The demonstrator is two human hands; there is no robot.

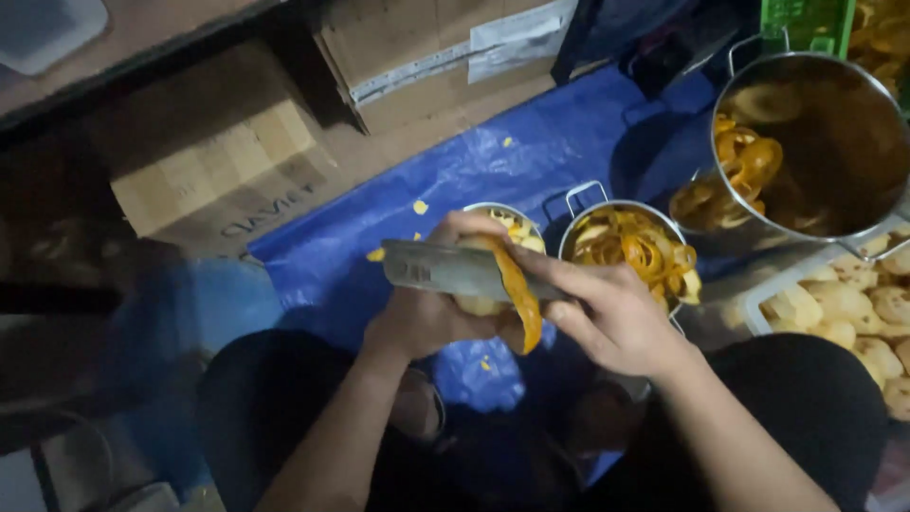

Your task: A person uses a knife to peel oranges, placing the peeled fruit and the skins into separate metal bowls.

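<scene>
The fruit [479, 305], partly peeled, sits cupped in the left hand [427, 318], fingers curled tight around it. A strip of orange peel [519, 289] hangs from it under the knife blade [445, 270], which the right hand [611, 313] holds, fingers pressed along it. Just beyond the fruit stands a small pot [626, 242] of peelings. Risk: the blade could slip toward the left thumb, since it lies close to the cut.

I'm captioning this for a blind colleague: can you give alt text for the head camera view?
A left hand grips a pale fruit while the right hand draws a long steel knife across it, an orange peel strip hanging. Beyond, a round metal pot of curled peels sits on blue tarpaulin.
</scene>
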